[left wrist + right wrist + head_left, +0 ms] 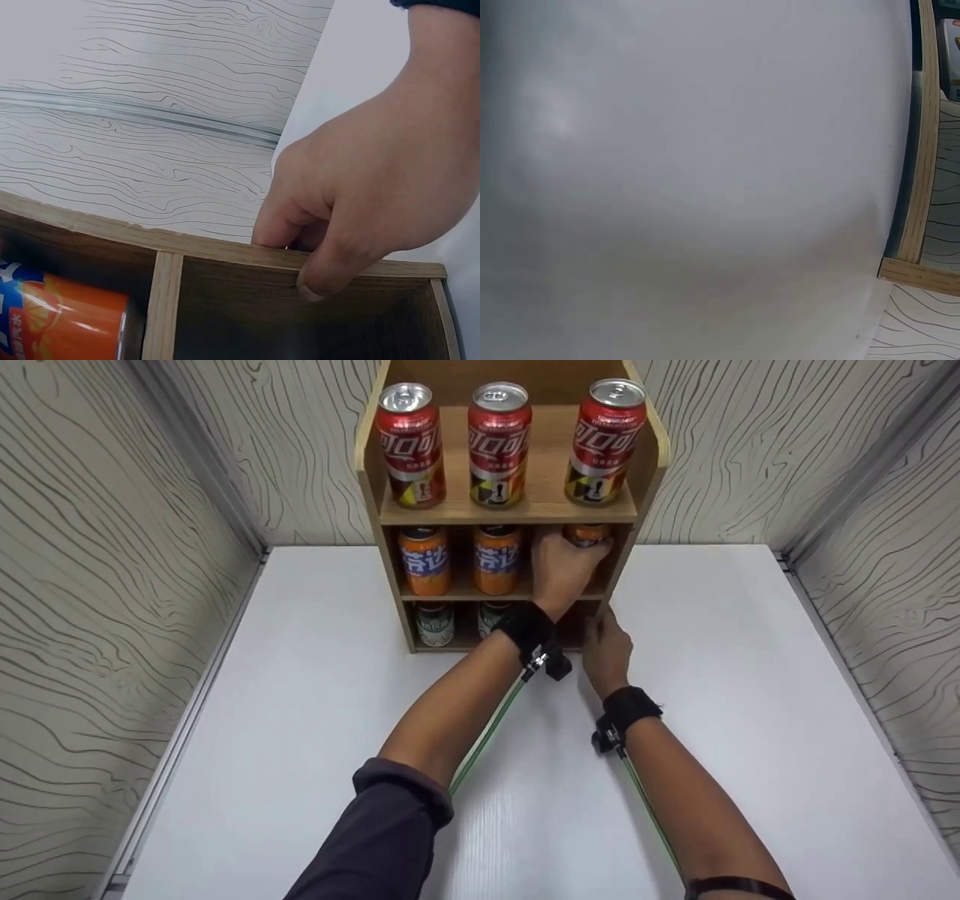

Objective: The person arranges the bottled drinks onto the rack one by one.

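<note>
A small wooden three-tier shelf rack [510,516] stands at the back of the white table. In its middle tier, the left hand [564,568] grips an orange soda can [585,535] at the right end; the hand covers most of it. The left wrist view shows this orange can [71,315] with its silver base close to the shelf board. Lower down, the right hand [607,651] pinches the rack's right side panel [217,250]. Its thumb lies inside the bottom compartment, the other fingers outside. The right hand is out of the right wrist view.
Three red cola cans [499,446] stand on the top tier. Two more orange cans [425,562] share the middle tier, and two green-and-white cans [435,625] sit below. Patterned wall panels [75,585] enclose the table [315,697]. Green cables [487,735] trail from both wrists.
</note>
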`<state>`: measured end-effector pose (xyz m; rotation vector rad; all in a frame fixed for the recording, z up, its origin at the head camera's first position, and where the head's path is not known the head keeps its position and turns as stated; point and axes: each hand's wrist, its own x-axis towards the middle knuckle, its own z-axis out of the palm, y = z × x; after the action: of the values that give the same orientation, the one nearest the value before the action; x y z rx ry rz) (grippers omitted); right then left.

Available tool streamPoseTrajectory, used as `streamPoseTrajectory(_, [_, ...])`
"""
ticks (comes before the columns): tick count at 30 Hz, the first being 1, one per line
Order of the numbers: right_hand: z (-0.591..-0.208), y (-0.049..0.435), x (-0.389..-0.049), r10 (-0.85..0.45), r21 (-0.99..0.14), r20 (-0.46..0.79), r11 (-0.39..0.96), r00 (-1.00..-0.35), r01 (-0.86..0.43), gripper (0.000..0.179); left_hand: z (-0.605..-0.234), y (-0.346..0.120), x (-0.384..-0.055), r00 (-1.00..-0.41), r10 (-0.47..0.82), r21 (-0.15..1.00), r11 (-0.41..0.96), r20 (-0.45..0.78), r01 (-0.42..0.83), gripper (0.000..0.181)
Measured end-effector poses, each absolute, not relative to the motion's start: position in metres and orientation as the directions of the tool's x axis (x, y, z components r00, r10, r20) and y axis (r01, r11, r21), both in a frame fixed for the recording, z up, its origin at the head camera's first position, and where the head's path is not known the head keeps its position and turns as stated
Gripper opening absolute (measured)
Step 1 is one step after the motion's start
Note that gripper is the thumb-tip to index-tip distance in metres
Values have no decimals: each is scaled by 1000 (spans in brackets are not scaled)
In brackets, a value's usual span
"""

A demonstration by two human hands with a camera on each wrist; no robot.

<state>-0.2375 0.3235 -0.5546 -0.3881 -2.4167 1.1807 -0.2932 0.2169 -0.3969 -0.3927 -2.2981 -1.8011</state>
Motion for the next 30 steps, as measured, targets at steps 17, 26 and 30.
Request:
streamPoseTrajectory(17, [-555,323,-237,411,-772,268,632,-871,61,42,-406,214,-294,-930,146,888,278,337,366,72])
streamPoseTrajectory(26, [-558,322,-237,413,-776,281,629,-866,49,40,-411,212,-296,-926,158,874,306,344,377,77])
streamPoseTrajectory(30, [-557,323,-237,419,-778,284,626,-862,48,39,-410,212,-296,-921,164,869,308,353,388,79])
